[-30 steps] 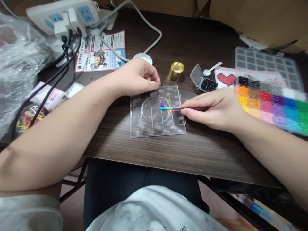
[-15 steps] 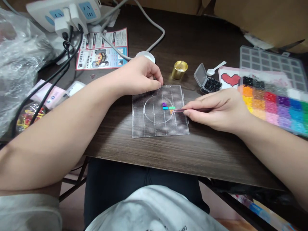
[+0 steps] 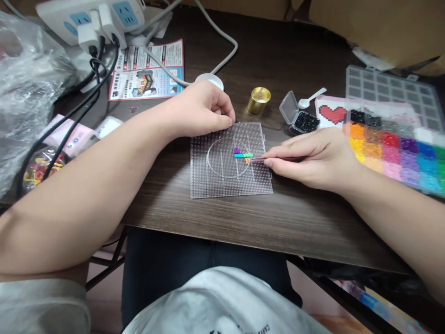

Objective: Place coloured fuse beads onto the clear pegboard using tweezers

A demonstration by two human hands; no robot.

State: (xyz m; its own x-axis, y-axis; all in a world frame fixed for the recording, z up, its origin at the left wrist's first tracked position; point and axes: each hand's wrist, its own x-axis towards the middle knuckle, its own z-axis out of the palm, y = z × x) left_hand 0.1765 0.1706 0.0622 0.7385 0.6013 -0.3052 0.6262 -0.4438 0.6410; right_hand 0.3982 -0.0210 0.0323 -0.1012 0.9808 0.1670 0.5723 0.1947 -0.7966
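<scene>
A clear square pegboard (image 3: 222, 185) lies on the dark table, with a ring outline on it. Small purple beads (image 3: 237, 150), blue beads (image 3: 238, 156), green beads (image 3: 247, 155) and orange beads (image 3: 247, 160) sit on its right half. My left hand (image 3: 212, 109) pinches the board's far edge between thumb and fingers. In my right hand (image 3: 309, 157) is a pair of thin tweezers (image 3: 259, 159), held at the board's right side. Their tips reach the orange beads; whether a bead is between them is too small to tell.
Beyond the board stands a gold cup (image 3: 259, 100). To the right are a small box of black beads (image 3: 306, 121), a white spoon (image 3: 312, 98), a heart pattern sheet (image 3: 332, 114) and a multicoloured bead case (image 3: 391, 153). A power strip (image 3: 90, 21) with cables lies at the left back.
Almost nothing differs. The whole view has shifted very slightly; both hands, the tweezers and the beads keep their places on the board.
</scene>
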